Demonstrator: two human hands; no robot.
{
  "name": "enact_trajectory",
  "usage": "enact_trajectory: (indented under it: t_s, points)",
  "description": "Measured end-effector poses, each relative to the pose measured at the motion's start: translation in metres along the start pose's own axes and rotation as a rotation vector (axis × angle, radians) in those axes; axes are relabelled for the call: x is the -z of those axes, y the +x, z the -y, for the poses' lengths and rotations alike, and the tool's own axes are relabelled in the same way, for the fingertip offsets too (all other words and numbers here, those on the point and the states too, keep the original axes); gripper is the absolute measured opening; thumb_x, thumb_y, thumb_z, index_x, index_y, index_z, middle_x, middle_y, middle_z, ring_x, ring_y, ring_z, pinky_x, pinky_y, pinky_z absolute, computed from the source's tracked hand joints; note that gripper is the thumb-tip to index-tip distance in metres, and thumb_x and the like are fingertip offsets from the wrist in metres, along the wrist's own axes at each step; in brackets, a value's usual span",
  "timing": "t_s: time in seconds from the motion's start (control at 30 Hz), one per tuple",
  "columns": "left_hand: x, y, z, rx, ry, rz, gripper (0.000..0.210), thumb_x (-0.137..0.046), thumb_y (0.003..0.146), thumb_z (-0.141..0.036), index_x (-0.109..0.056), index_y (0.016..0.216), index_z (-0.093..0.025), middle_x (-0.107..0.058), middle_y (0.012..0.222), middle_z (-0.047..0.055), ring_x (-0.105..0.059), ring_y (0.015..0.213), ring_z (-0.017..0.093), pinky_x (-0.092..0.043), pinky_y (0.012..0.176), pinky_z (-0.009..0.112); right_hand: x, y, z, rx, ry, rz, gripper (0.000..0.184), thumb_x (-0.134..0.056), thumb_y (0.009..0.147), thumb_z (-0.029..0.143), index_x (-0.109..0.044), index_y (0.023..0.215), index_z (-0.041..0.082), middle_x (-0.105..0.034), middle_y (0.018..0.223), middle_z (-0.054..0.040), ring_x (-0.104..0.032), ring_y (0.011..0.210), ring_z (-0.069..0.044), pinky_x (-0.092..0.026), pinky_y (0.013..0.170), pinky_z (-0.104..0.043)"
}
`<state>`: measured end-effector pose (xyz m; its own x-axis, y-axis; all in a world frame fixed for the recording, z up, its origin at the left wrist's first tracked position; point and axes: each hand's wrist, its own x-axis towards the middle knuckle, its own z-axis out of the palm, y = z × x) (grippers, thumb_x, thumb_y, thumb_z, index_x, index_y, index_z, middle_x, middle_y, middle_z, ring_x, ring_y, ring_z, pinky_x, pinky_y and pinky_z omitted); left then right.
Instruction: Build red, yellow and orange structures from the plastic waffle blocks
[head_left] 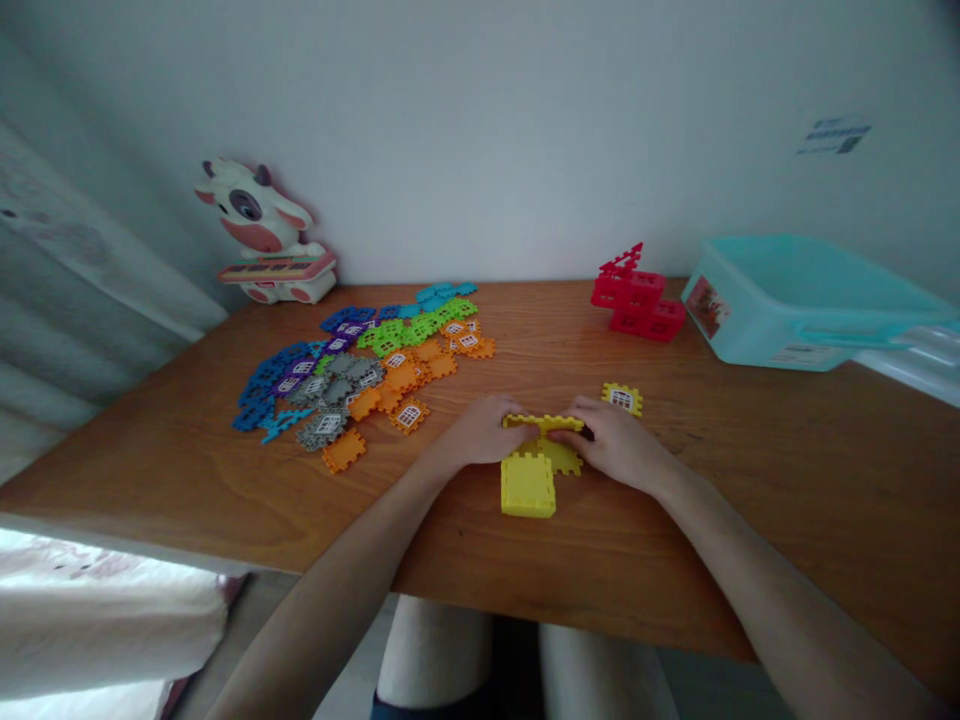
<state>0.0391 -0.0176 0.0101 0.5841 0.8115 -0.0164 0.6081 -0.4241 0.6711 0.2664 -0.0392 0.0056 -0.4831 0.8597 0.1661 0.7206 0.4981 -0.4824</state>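
Note:
Near the front of the wooden table, my left hand (487, 430) and my right hand (611, 440) grip the two ends of a yellow interlocking panel piece (551, 422), which stands on edge. Fingers of both hands are bent around it, and their tips are partly hidden behind it. Just in front, a flat yellow panel (561, 457) lies on the table beneath my hands. Closer to me sits a yellow block (528, 486) built from such panels; whether it joins the pieces behind it I cannot tell. A yellow window panel (622, 398) lies beyond my right hand.
Loose panels in blue, purple, grey, green and orange (401, 375) spread over the table's left half. A red assembled structure (639, 300) stands at the back right beside a turquoise bin (817, 300). A cow-shaped toy keyboard (266, 240) stands at the back left against the wall.

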Motion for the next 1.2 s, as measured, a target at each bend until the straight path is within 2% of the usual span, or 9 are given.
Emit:
enact_trajectory:
  t_s: [0.13, 0.3, 0.5, 0.77, 0.93, 1.07, 1.2]
  points:
    - [0.000, -0.001, -0.004, 0.026, 0.027, -0.024, 0.032, -0.054, 0.089, -0.039, -0.068, 0.068, -0.018, -0.071, 0.076, 0.004, -0.060, 0.072, 0.018, -0.043, 0.066, 0.028, -0.001, -0.001, 0.001, -0.007, 0.036, -0.020, 0.018, -0.066, 0.092, 0.027, -0.063, 0.076, 0.022, -0.065, 0.082, -0.0056, -0.062, 0.074, -0.021, -0.045, 0.068, -0.032]
    - [0.002, -0.003, -0.005, 0.002, 0.002, 0.016, 0.032, -0.054, 0.089, -0.037, -0.069, 0.069, -0.018, -0.070, 0.072, 0.003, -0.061, 0.072, 0.017, -0.044, 0.068, 0.027, -0.002, -0.002, 0.004, -0.010, 0.099, -0.033, 0.015, -0.066, 0.092, 0.032, -0.065, 0.081, 0.022, -0.069, 0.086, -0.0064, -0.064, 0.079, -0.022, -0.046, 0.070, -0.032]
    - [0.000, -0.006, -0.009, 0.088, -0.074, -0.074, 0.026, -0.061, 0.083, -0.031, -0.073, 0.102, -0.019, -0.076, 0.101, 0.004, -0.067, 0.088, 0.019, -0.049, 0.078, 0.028, -0.003, 0.000, 0.006, -0.009, 0.120, 0.001, 0.022, -0.067, 0.092, 0.040, -0.068, 0.080, 0.022, -0.071, 0.085, -0.0060, -0.065, 0.079, -0.023, -0.045, 0.070, -0.032]
    - [-0.003, -0.006, -0.015, 0.130, -0.036, -0.080, 0.027, -0.056, 0.084, -0.032, -0.076, 0.095, -0.018, -0.077, 0.095, 0.005, -0.068, 0.087, 0.021, -0.048, 0.076, 0.030, -0.006, 0.000, 0.005, 0.010, 0.128, -0.035, 0.032, -0.065, 0.093, 0.045, -0.063, 0.071, 0.022, -0.065, 0.077, -0.0040, -0.062, 0.073, -0.020, -0.043, 0.067, -0.031]
    - [-0.004, -0.005, -0.014, 0.146, -0.056, -0.087, 0.024, -0.057, 0.083, -0.028, -0.077, 0.091, -0.017, -0.077, 0.088, 0.003, -0.067, 0.080, 0.020, -0.047, 0.072, 0.029, -0.007, 0.000, 0.004, 0.049, 0.152, -0.053, 0.033, -0.062, 0.096, 0.045, -0.068, 0.073, 0.022, -0.067, 0.080, -0.0050, -0.063, 0.076, -0.021, -0.045, 0.070, -0.032]
    - [-0.001, -0.004, -0.013, 0.091, -0.165, -0.066, 0.023, -0.060, 0.083, -0.023, -0.076, 0.098, -0.018, -0.078, 0.096, 0.003, -0.068, 0.083, 0.017, -0.050, 0.077, 0.027, -0.008, -0.001, 0.000, 0.097, 0.122, -0.062, 0.029, -0.062, 0.097, 0.042, -0.073, 0.077, 0.023, -0.071, 0.085, -0.0059, -0.064, 0.082, -0.022, -0.046, 0.076, -0.035]
    - [0.007, -0.007, -0.015, -0.073, -0.256, -0.064, 0.020, -0.064, 0.086, -0.024, -0.078, 0.101, -0.020, -0.078, 0.103, 0.004, -0.069, 0.093, 0.017, -0.051, 0.086, 0.027, -0.008, -0.003, 0.001, 0.118, 0.070, -0.066, 0.027, -0.062, 0.097, 0.038, -0.074, 0.078, 0.023, -0.069, 0.081, -0.0062, -0.062, 0.079, -0.022, -0.045, 0.072, -0.034]
